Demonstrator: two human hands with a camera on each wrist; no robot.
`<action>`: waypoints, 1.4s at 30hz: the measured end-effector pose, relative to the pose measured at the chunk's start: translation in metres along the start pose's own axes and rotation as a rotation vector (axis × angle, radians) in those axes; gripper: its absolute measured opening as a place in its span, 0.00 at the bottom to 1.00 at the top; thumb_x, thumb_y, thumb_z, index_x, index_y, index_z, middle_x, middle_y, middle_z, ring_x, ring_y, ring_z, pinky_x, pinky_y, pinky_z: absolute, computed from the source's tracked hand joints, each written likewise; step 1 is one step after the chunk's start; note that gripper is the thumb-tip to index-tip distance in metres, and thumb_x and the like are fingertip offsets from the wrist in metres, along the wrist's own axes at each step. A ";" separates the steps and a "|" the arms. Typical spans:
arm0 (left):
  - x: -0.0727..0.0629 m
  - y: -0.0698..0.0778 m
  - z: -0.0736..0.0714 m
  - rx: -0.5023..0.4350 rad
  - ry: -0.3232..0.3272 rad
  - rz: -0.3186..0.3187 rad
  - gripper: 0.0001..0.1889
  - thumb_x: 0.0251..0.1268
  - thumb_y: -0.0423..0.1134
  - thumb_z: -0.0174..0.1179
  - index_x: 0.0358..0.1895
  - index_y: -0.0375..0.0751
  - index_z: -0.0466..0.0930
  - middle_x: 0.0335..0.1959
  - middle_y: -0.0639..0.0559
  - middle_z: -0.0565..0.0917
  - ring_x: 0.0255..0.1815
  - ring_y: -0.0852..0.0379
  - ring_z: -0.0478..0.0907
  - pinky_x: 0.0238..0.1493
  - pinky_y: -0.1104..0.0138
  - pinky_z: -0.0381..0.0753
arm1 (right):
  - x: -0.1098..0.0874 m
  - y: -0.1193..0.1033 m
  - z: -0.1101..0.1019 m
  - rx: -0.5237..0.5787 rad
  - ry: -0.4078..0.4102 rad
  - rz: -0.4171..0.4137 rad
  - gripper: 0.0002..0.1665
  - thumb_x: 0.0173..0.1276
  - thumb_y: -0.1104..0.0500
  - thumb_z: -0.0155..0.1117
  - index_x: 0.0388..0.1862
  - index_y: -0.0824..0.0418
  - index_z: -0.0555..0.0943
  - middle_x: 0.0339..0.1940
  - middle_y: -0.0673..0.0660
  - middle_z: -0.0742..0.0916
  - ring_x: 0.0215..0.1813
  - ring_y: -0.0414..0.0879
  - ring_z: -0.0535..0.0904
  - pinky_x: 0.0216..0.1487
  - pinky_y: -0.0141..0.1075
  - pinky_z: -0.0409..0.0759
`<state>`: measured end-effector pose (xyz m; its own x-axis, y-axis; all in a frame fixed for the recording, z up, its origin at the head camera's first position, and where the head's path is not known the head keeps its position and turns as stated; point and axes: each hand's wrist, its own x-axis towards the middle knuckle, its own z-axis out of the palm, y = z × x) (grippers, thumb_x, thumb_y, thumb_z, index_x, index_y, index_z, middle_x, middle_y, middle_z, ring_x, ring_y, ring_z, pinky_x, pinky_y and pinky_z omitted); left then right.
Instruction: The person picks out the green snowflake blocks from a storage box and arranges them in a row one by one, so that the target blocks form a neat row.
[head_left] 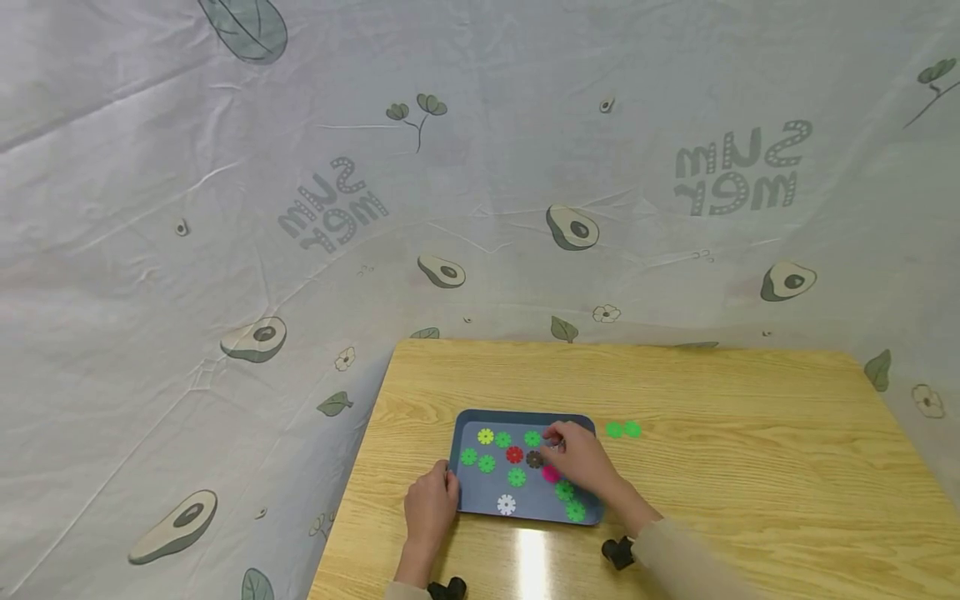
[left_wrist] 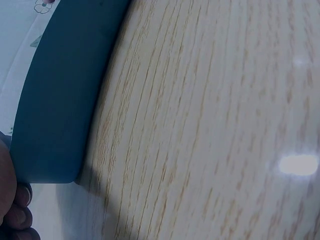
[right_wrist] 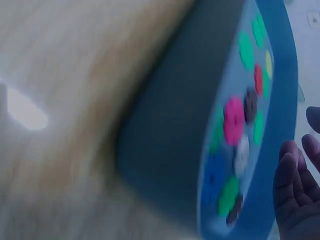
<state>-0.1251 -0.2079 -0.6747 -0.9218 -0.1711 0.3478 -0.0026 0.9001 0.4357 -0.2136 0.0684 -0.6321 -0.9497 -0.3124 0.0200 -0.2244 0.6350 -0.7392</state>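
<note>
A blue-grey tray (head_left: 477, 490) lies on the wooden table with flat, notched plastic discs spread in it. Most are green discs (head_left: 517, 477); among them are a yellow disc (head_left: 486, 436), a red disc (head_left: 513, 454), a brown disc (head_left: 533, 459), a pink disc (head_left: 551, 473) and a white disc (head_left: 506, 504). My left hand (head_left: 432, 504) grips the tray's left side, fingers curled at its edge. Over the tray's right part hovers my right hand (head_left: 587, 458), fingers loosely bent and apart, nothing between them. A blue disc (right_wrist: 213, 177), hidden in the head view, shows in the right wrist view.
Two green discs (head_left: 624, 429) lie on the table (head_left: 750, 450) just right of the tray. A light printed cloth (head_left: 510, 167) hangs behind the table and along its left side. Black wrist devices (head_left: 618, 552) sit at both wrists.
</note>
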 end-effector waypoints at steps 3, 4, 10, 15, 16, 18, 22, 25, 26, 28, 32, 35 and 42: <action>0.000 0.000 0.001 -0.001 -0.007 -0.005 0.05 0.64 0.31 0.67 0.41 0.35 0.87 0.18 0.51 0.81 0.12 0.64 0.62 0.13 0.67 0.64 | -0.001 -0.009 0.015 -0.009 -0.039 -0.051 0.11 0.66 0.57 0.76 0.43 0.61 0.86 0.33 0.47 0.83 0.31 0.38 0.74 0.36 0.37 0.75; 0.000 0.000 0.001 0.002 -0.012 -0.009 0.05 0.65 0.32 0.67 0.41 0.35 0.87 0.19 0.51 0.81 0.12 0.64 0.62 0.13 0.67 0.64 | -0.001 -0.011 0.019 -0.011 -0.052 -0.069 0.11 0.66 0.57 0.76 0.42 0.61 0.86 0.32 0.47 0.82 0.31 0.38 0.73 0.35 0.37 0.75; 0.002 0.001 0.002 0.007 -0.022 -0.019 0.05 0.66 0.33 0.67 0.41 0.36 0.87 0.19 0.51 0.81 0.13 0.63 0.63 0.14 0.66 0.66 | -0.004 -0.017 0.036 -0.029 -0.130 -0.155 0.12 0.64 0.57 0.77 0.42 0.60 0.86 0.35 0.51 0.83 0.36 0.43 0.75 0.39 0.41 0.76; 0.003 0.003 0.002 0.009 -0.018 -0.010 0.05 0.66 0.33 0.67 0.41 0.36 0.87 0.19 0.51 0.81 0.12 0.62 0.63 0.13 0.66 0.65 | -0.006 -0.014 0.044 -0.066 -0.171 -0.183 0.15 0.64 0.56 0.77 0.48 0.60 0.87 0.39 0.51 0.84 0.40 0.44 0.77 0.43 0.44 0.78; 0.003 0.003 0.002 0.012 -0.019 -0.012 0.05 0.66 0.33 0.67 0.41 0.36 0.87 0.19 0.51 0.81 0.12 0.62 0.63 0.14 0.65 0.65 | -0.006 -0.014 0.046 -0.082 -0.173 -0.188 0.15 0.64 0.56 0.77 0.48 0.59 0.87 0.38 0.51 0.84 0.39 0.44 0.77 0.42 0.44 0.77; 0.003 0.003 0.002 0.018 -0.024 -0.016 0.05 0.66 0.33 0.67 0.42 0.36 0.87 0.19 0.51 0.82 0.13 0.62 0.64 0.14 0.65 0.66 | -0.006 -0.013 0.048 -0.108 -0.174 -0.198 0.14 0.63 0.57 0.78 0.47 0.59 0.87 0.36 0.51 0.82 0.37 0.44 0.75 0.39 0.43 0.76; 0.002 0.003 0.001 0.024 -0.030 -0.019 0.05 0.66 0.33 0.67 0.42 0.36 0.87 0.20 0.50 0.82 0.13 0.62 0.64 0.14 0.65 0.66 | -0.006 -0.013 0.050 -0.139 -0.176 -0.206 0.13 0.62 0.58 0.78 0.46 0.59 0.88 0.36 0.52 0.82 0.37 0.46 0.76 0.40 0.45 0.77; 0.002 0.003 0.000 0.028 -0.029 -0.015 0.05 0.66 0.33 0.67 0.42 0.36 0.87 0.20 0.50 0.82 0.13 0.62 0.65 0.14 0.65 0.66 | -0.006 -0.015 0.051 -0.151 -0.180 -0.211 0.13 0.62 0.60 0.78 0.45 0.61 0.88 0.38 0.53 0.83 0.39 0.48 0.79 0.43 0.48 0.79; 0.002 0.002 0.000 0.029 -0.028 -0.013 0.05 0.66 0.33 0.67 0.42 0.36 0.87 0.19 0.50 0.82 0.13 0.62 0.65 0.14 0.65 0.66 | -0.006 -0.016 0.051 -0.153 -0.184 -0.212 0.13 0.62 0.60 0.78 0.45 0.61 0.88 0.38 0.54 0.83 0.40 0.49 0.80 0.43 0.49 0.79; 0.002 0.002 0.000 0.033 -0.026 -0.012 0.05 0.66 0.33 0.67 0.41 0.36 0.87 0.19 0.51 0.82 0.13 0.62 0.65 0.14 0.65 0.66 | -0.006 -0.018 0.050 -0.155 -0.198 -0.207 0.13 0.62 0.60 0.78 0.44 0.62 0.87 0.38 0.54 0.82 0.39 0.50 0.79 0.44 0.50 0.79; 0.003 0.002 -0.001 0.032 -0.023 -0.012 0.05 0.66 0.33 0.67 0.41 0.36 0.87 0.19 0.51 0.81 0.13 0.62 0.65 0.14 0.65 0.67 | -0.006 -0.020 0.050 -0.165 -0.227 -0.195 0.13 0.61 0.59 0.79 0.40 0.60 0.84 0.38 0.53 0.79 0.38 0.48 0.76 0.43 0.49 0.78; 0.003 0.003 -0.003 0.024 -0.025 -0.018 0.05 0.66 0.33 0.67 0.41 0.36 0.87 0.19 0.51 0.81 0.13 0.62 0.65 0.14 0.64 0.67 | -0.008 -0.023 0.050 -0.165 -0.236 -0.184 0.14 0.61 0.58 0.80 0.37 0.58 0.81 0.36 0.52 0.77 0.36 0.45 0.74 0.41 0.46 0.77; 0.001 0.000 -0.001 0.012 -0.035 -0.030 0.06 0.66 0.33 0.66 0.42 0.36 0.87 0.19 0.53 0.81 0.13 0.63 0.63 0.14 0.65 0.66 | -0.011 -0.024 0.050 -0.075 -0.219 -0.205 0.09 0.64 0.63 0.75 0.39 0.57 0.82 0.28 0.46 0.78 0.30 0.39 0.71 0.34 0.38 0.71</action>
<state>-0.1258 -0.2085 -0.6740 -0.9343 -0.1840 0.3053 -0.0347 0.8994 0.4357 -0.1872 0.0212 -0.6480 -0.8153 -0.5789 0.0124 -0.4298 0.5908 -0.6828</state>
